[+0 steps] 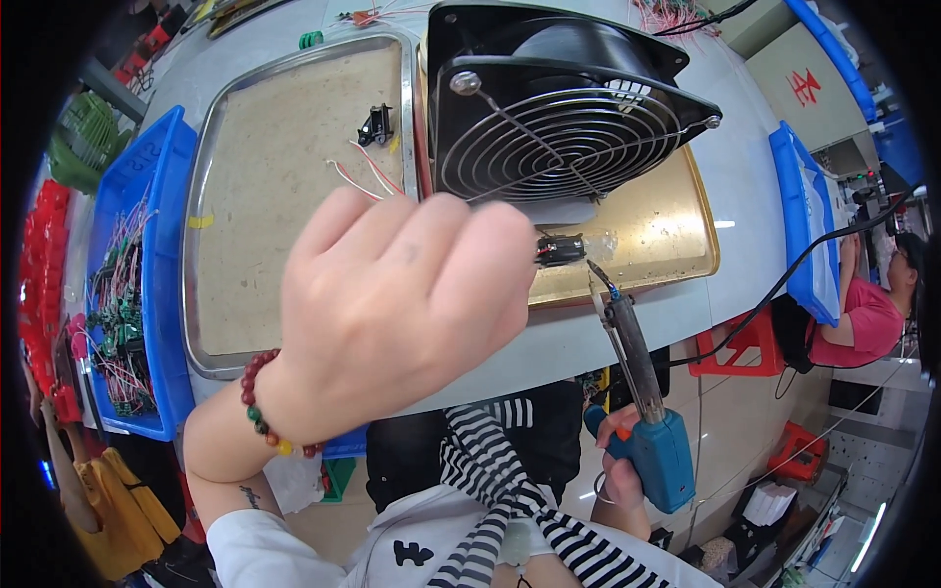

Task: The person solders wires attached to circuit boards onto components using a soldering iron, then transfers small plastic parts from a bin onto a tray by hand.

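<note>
The left hand is hovering raised over the table, its fingers curled around a small black part just below the fan. The right hand is gripping a blue soldering gun, its tip beside the part.

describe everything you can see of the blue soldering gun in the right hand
The blue pistol-shaped soldering gun has a chunky plastic grip and a long grey metal barrel that narrows to a thin dark tip. It points up and slightly left, the tip close to a small black component with a red wire; contact cannot be confirmed. The right hand grips the handle from the left, low in the picture, beyond the near edge of the table. A black cable runs off behind it to the right.
</note>
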